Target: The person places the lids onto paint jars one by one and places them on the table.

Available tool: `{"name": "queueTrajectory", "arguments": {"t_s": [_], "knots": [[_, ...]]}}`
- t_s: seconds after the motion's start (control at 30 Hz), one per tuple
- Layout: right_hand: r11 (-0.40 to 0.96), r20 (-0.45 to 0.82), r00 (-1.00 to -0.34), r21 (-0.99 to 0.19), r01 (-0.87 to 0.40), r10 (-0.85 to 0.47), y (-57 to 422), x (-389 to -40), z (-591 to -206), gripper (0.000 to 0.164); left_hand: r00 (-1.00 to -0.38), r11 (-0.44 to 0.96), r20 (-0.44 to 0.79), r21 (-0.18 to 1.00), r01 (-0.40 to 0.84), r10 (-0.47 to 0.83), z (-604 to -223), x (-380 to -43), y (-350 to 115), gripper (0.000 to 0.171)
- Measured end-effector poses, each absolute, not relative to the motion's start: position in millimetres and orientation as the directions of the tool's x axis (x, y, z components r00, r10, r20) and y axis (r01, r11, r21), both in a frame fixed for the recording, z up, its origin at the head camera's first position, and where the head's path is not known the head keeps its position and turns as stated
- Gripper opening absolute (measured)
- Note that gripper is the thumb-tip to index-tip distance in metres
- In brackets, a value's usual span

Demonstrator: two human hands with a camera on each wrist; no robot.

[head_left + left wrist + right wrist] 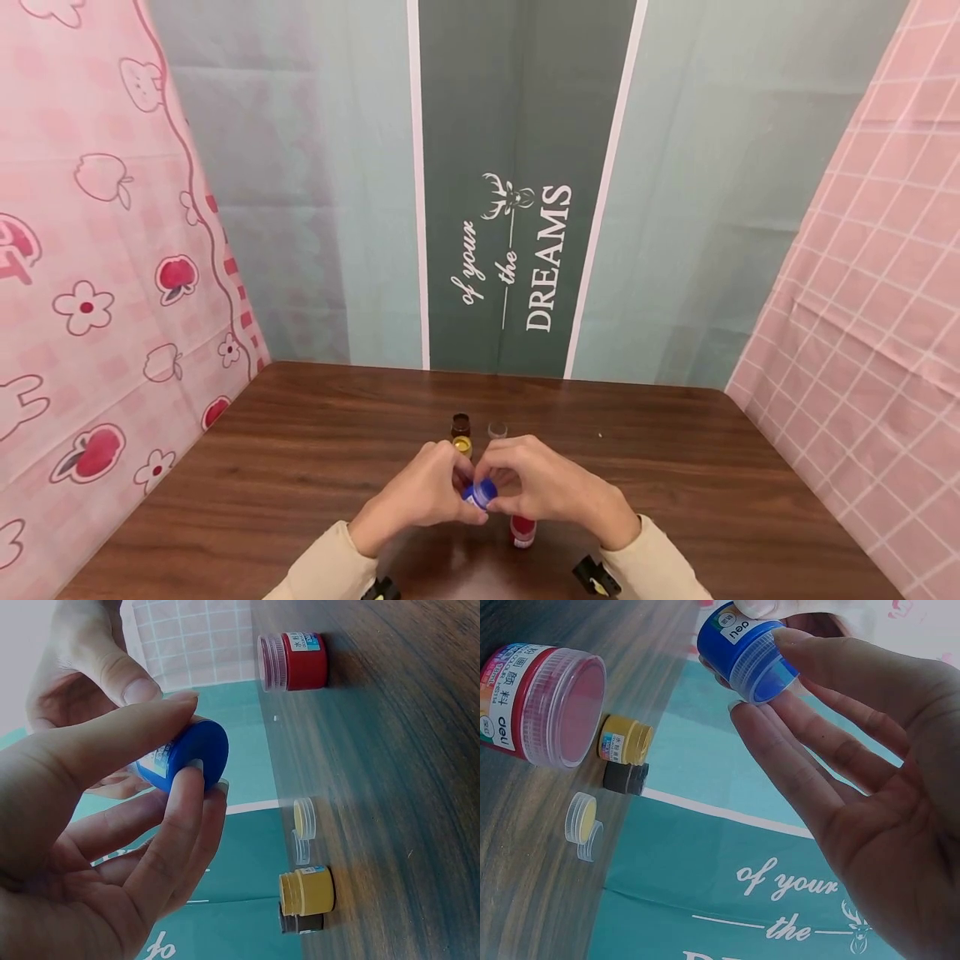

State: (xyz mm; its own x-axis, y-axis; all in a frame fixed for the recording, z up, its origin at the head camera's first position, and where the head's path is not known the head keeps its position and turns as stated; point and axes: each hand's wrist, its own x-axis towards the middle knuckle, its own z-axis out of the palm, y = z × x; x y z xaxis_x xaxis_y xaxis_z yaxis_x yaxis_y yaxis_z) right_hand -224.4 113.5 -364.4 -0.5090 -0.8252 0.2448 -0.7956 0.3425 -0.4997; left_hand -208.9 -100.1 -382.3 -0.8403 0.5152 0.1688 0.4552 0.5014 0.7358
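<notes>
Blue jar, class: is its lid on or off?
On: the right wrist view shows the clear lid capping the blue jar; tightness cannot be told.

White lettering on the dark green panel point(517, 108) reads "of your", "the" and "DREAMS", beside a deer's head point(517, 197). The blue jar point(739, 654) reads "deli"; the red jar point(540, 705) carries "deli" and Chinese characters including "颜料". Print on the yellow jar point(624, 741) is too small to read.

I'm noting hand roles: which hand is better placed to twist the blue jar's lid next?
Probably the right hand: its thumb and fingertips are at the clear lid, while the left hand grips the blue jar nearer its base.
</notes>
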Motion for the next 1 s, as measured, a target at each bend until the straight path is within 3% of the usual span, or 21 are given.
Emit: {"name": "queueTrajectory", "arguments": {"t_s": [0.67,1.0], "knots": [[0.401,0.22,-0.562,-0.502,-0.766,-0.798,111.2,-222.6,-365.2,0.014,-0.84,0.491,0.167,0.746,0.45,0.516,-385.6,-207.9,-101.4,0.019],[0.369,0.239,-0.52,-0.476,-0.799,-0.82,115.5,-225.2,-364.8,0.02,-0.843,0.505,0.158,0.739,0.447,0.514,-384.4,-209.0,-99.9,0.02]]}}
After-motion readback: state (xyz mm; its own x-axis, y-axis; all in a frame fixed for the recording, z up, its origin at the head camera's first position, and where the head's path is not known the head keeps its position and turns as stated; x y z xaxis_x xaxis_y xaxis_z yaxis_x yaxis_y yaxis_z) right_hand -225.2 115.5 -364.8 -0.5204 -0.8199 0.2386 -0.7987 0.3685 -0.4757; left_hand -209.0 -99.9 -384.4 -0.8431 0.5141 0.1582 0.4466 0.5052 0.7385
